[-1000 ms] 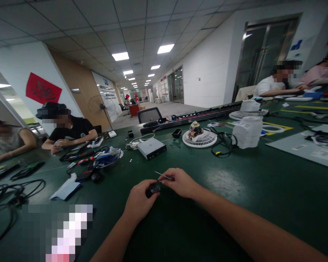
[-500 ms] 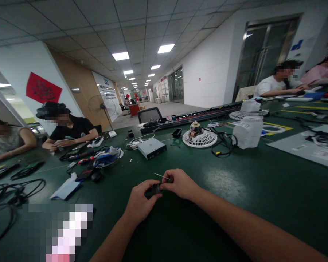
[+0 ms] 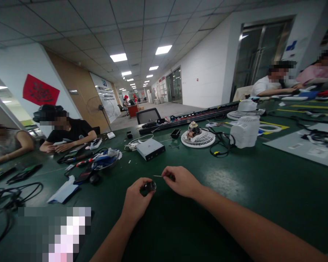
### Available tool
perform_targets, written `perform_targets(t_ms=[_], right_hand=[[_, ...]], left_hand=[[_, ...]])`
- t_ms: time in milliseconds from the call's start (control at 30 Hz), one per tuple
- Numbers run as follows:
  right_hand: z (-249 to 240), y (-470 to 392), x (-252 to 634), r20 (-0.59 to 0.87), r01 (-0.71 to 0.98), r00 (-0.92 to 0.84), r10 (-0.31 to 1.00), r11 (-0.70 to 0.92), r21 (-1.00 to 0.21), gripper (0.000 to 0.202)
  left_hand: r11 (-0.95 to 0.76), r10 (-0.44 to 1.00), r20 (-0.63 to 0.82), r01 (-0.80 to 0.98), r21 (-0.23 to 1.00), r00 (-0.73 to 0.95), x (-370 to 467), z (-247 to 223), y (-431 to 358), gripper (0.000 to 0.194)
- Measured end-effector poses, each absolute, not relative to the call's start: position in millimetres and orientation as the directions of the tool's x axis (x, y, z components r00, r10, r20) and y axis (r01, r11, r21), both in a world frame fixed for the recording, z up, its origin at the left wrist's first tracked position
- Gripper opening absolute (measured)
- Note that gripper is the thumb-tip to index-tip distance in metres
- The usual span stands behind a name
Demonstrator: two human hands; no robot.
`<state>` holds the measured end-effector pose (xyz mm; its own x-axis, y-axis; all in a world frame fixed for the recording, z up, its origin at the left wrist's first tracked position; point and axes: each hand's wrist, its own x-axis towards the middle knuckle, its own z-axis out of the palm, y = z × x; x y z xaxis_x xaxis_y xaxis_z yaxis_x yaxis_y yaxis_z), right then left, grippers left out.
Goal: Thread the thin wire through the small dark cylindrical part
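Observation:
Between the thumb and fingers of my left hand [image 3: 137,198] is a small dark cylindrical part [image 3: 150,186], its round end facing right. My right hand [image 3: 180,181] pinches a thin light-coloured rod [image 3: 157,176], which points left above the dark part. The rod and the part are apart. Both hands are over the green table [image 3: 180,225]. Beyond them lie a silver box-shaped drive [image 3: 150,148] and a white round fan grille [image 3: 198,140] with a motor on it.
A white housing [image 3: 245,131] with black cables stands to the right. At left are a blue cloth [image 3: 106,158], a light blue sheet [image 3: 63,190] and tangled cables [image 3: 13,193]. A small black tray [image 3: 175,133] lies farther back. Other people sit at both sides.
My hands have moved apart, the left one shifting left with the dark part, whose round end now shows. The rod has swung closer to level. The view has shifted slightly.

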<state>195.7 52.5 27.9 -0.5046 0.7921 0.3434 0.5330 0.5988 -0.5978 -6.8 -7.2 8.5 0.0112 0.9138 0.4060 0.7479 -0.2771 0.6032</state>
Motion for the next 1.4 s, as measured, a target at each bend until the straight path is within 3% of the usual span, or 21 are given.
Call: perform_targets(t_ms=[167, 333, 1400], right_hand=[[29.2, 53.6, 201.2, 0.394, 0.503, -0.659, 0.641, 0.765, -0.403, 0.017], [31.1, 51.0, 201.0, 0.378, 0.544, -0.677, 0.631, 0.776, -0.320, 0.020], [29.0, 52.1, 197.8, 0.236, 0.601, -0.680, 0.694, 0.712, -0.364, 0.021]], left_hand=[[-0.266, 0.921, 0.390, 0.745, 0.612, 0.009, -8.4, 8.7, -6.9, 0.023], [-0.288, 0.912, 0.410, 0.758, 0.585, 0.030, -6.8, 8.7, -7.6, 0.024], [-0.340, 0.920, 0.359, 0.771, 0.538, 0.156, -9.6, 5.6, -6.7, 0.027]])
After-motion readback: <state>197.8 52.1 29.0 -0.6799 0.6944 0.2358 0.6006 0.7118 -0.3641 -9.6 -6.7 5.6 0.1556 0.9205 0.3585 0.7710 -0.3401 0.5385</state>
